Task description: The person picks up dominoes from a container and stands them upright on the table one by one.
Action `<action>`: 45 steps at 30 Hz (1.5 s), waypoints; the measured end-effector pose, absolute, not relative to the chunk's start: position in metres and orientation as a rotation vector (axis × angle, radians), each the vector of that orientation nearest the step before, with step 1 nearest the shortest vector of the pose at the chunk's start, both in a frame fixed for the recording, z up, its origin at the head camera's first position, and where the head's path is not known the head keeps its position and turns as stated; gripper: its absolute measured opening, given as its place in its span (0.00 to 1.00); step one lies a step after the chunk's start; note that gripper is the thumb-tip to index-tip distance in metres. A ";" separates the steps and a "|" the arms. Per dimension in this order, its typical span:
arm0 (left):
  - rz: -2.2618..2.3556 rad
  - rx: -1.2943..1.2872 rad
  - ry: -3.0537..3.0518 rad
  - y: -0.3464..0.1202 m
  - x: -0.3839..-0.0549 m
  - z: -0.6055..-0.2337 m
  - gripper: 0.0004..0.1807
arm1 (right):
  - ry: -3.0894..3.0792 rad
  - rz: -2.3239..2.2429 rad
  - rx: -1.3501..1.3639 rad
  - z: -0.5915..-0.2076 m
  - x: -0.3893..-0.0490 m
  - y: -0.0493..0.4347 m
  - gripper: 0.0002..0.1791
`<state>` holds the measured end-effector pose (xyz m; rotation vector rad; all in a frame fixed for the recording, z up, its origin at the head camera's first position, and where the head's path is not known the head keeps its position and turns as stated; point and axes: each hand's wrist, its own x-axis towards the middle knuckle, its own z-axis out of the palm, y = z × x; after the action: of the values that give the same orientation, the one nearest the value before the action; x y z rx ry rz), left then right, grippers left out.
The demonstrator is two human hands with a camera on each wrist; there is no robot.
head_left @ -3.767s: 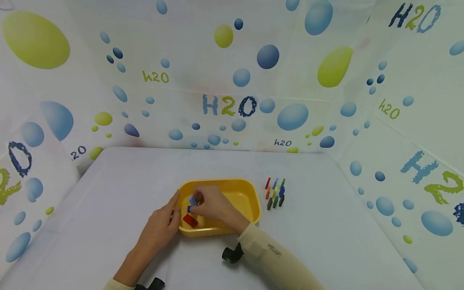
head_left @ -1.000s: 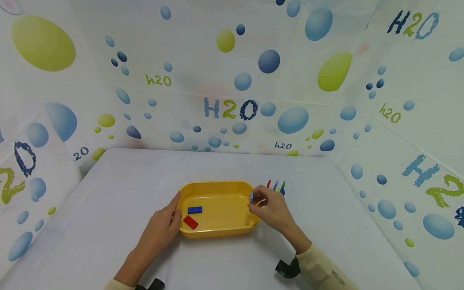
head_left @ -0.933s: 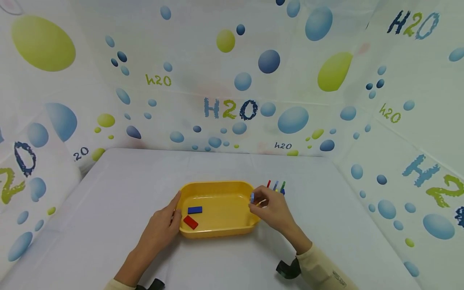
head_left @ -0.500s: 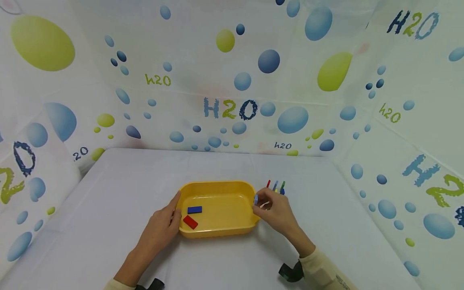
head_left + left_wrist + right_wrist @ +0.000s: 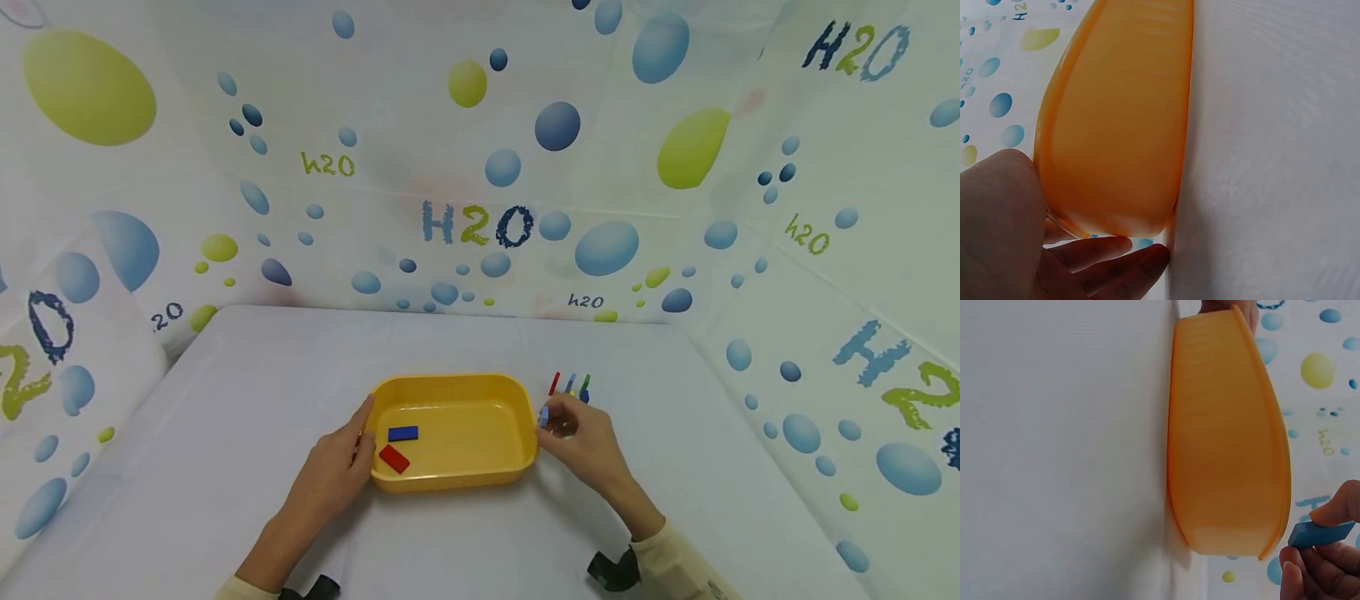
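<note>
A yellow tray (image 5: pixel 453 479) sits on the white-covered table. Against its left end rests my left hand (image 5: pixel 333 475), index finger stretched along the wall and thumb at the rim. In the left wrist view the other fingers (image 5: pixel 1094 250) lie loosely by the tray's end wall. Between thumb and fingers, my right hand (image 5: pixel 588 442) pinches a small light blue block (image 5: pixel 543 417) at the tray's right rim. The right wrist view shows that block (image 5: pixel 1319 534) as a flat, slim bar, level with the rim. A dark blue block (image 5: pixel 402 433) and a red block (image 5: pixel 393 458) lie inside the tray, at its left.
Behind my right hand stand several small coloured blocks, among them a red one (image 5: pixel 555 383), a light blue one (image 5: pixel 571 382) and a green one (image 5: pixel 585 383); my hand hides the others. A patterned cloth wall (image 5: pixel 375 208) rises behind the table (image 5: pixel 247 400).
From the tray's left end, my right hand has carried the light blue block rightward to the right rim, moving slightly farther over the last second. My left hand and the tray stay put.
</note>
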<state>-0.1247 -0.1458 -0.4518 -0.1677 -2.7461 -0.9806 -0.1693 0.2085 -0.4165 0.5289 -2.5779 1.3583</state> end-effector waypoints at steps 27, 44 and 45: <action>-0.973 -0.167 -2.741 -0.146 -0.125 -0.451 0.31 | -2.641 1.359 0.464 -0.438 -0.171 0.237 0.13; -0.993 -0.170 -2.756 -0.145 -0.123 -0.449 0.32 | -2.754 1.373 0.410 -0.452 -0.178 0.249 0.11; -0.992 -0.168 -2.757 -0.145 -0.123 -0.449 0.32 | -2.759 1.372 0.406 -0.453 -0.178 0.249 0.11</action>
<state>-0.1231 -0.1455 -0.4490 -0.1683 -2.7572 -0.9917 -0.1778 0.2490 -0.4532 0.4064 -2.7594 1.3719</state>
